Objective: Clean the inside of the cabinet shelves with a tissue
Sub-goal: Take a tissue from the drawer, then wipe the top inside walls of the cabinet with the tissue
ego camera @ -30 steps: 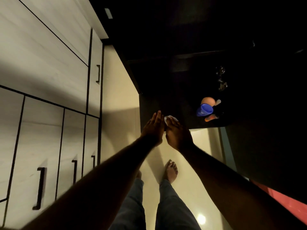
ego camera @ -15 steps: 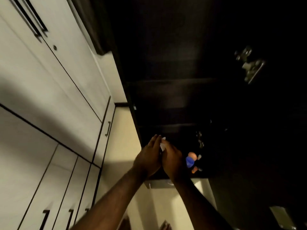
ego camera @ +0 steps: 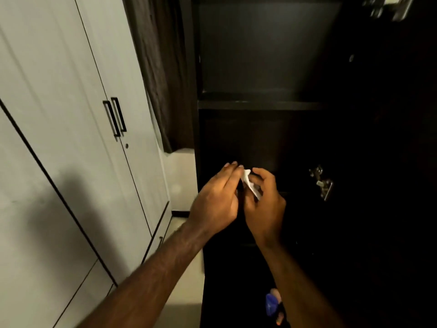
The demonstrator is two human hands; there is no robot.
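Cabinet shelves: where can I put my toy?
The upper shelf looks bare, from the cabinet's left wall toward the dark right side. Lower, the left hand and right hand with the tissue block the way, and blue and orange things sit at the bottom.

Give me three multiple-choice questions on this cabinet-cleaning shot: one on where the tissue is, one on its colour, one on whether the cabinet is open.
1. Where is the tissue?
A in a drawer
B between the left hand and the right hand
C on the floor

2. What colour is it?
A white
B blue
C red

3. The dark cabinet is
A shut
B open
C taped over

Answers:
1 B, both hands meet at it.
2 A, it shows white against the dark.
3 B, its shelf and door hinge are exposed.
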